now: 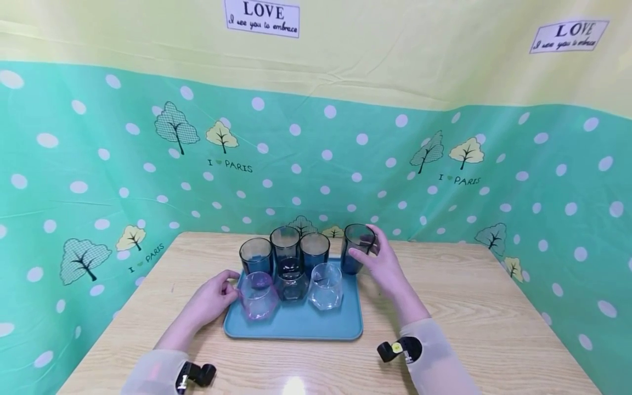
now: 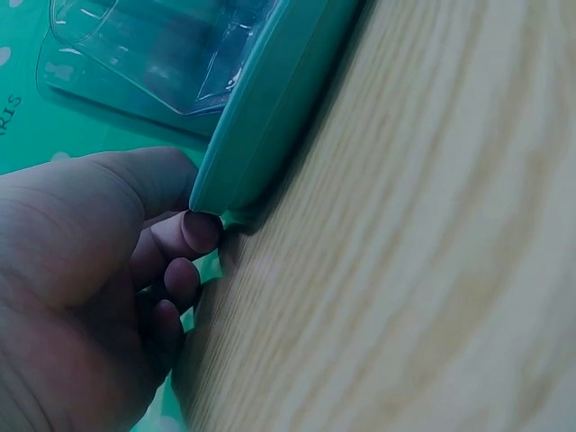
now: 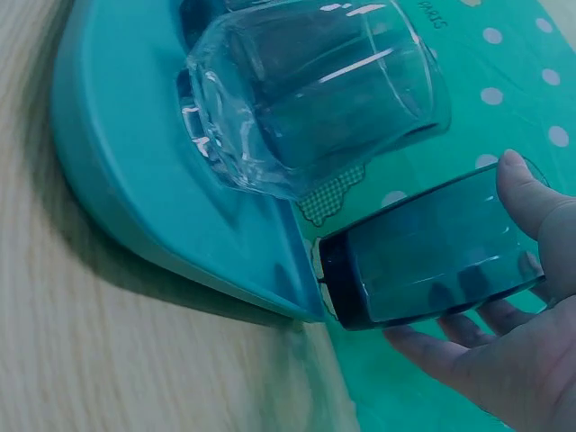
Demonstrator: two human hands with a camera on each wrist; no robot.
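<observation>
My left hand [image 1: 212,299] pinches the left rim of the blue tray [image 1: 291,328], its thumb against the edge in the left wrist view. With my right hand [image 1: 387,267] I hold a dark tinted drinking glass [image 1: 353,251] over the tray's back right corner. Thumb and fingers wrap its sides, and the thick base [image 3: 346,281] shows in the right wrist view. Closest to my left hand sits a pink-tinted faceted glass [image 1: 259,303]. Beside it stand a smoky glass [image 1: 292,288] and a clear faceted glass [image 1: 326,293].
Behind those, a short dark glass [image 1: 255,253], a taller dark glass [image 1: 285,241] and another dark glass [image 1: 315,247] stand along the tray's back. The tray lies on a wooden table [image 1: 459,307]. A green dotted cloth [image 1: 316,181] hangs behind the table and along its sides.
</observation>
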